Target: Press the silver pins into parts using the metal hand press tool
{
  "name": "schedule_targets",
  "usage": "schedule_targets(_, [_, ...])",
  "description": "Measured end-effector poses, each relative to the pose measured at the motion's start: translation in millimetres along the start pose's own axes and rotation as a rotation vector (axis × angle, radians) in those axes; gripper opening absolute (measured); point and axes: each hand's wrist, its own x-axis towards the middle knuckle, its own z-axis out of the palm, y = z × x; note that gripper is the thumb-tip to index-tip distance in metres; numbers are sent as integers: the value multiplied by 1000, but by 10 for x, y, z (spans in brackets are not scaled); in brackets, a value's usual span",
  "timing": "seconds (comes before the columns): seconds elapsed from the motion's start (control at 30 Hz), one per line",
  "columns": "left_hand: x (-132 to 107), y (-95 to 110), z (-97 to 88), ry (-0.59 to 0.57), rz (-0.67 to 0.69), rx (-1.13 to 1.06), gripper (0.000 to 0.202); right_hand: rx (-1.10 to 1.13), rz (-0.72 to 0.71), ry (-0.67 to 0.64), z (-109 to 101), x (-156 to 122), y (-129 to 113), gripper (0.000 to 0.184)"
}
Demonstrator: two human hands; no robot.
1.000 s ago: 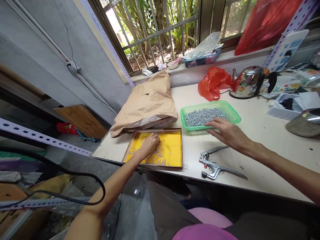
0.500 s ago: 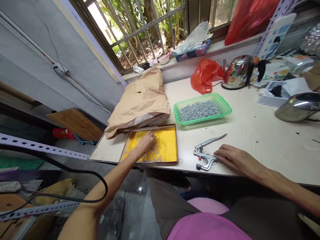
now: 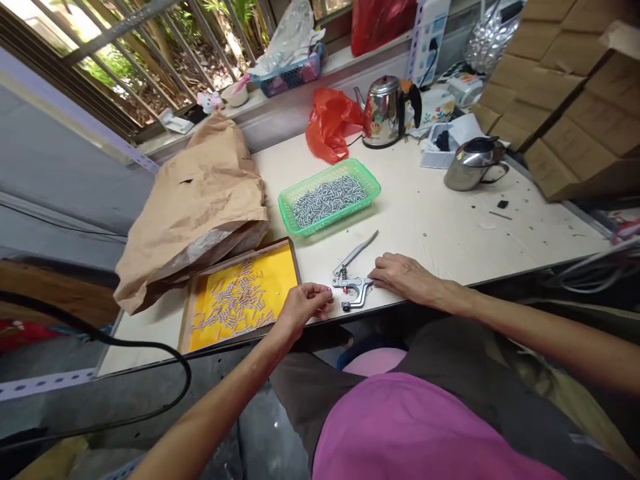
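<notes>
My left hand [image 3: 306, 305] is just right of a shallow tray [image 3: 295, 261] lined in yellow. Its thumb and fingertips are pinched together; whatever they hold is too small to make out. Loose small metal pins [image 3: 237, 300] lie scattered over the yellow lining. Hand pliers [image 3: 357, 283] with a spring and a small red part lie on the table, one handle raised at an angle, jaw toward my left fingertips. My right hand [image 3: 404, 277] has its fingers closed on the near handle end of the pliers, palm down.
Behind the pliers stands a green basket [image 3: 373, 190] full of small metal pieces. A brown paper bag [image 3: 200, 200] rests behind the tray. Further back are a red plastic bag [image 3: 333, 123], a kettle [image 3: 384, 113] and a steel pitcher [image 3: 470, 167]. Cardboard [image 3: 550, 80] leans at right.
My left hand has left the pins in the tray and moved right, close to the pliers' jaw. The right hand stays at the pliers. The view has turned to the right.
</notes>
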Motion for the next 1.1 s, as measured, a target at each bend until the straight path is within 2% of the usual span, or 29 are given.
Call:
schedule_targets(0.13, [107, -46, 168, -56, -82, -50, 37, -9, 24, 4, -26, 6, 47, 22])
schedule_targets(0.33, [175, -76, 260, -124, -144, -55, 35, -4, 33, 11, -29, -11, 57, 20])
schedule_targets(0.63, [250, -165, 308, -91, -195, -62, 35, 6, 55, 23, -27, -27, 27, 21])
schedule_targets(1.1, [302, -72, 313, -124, -338, -21, 22, 16, 41, 0, -48, -45, 34, 21])
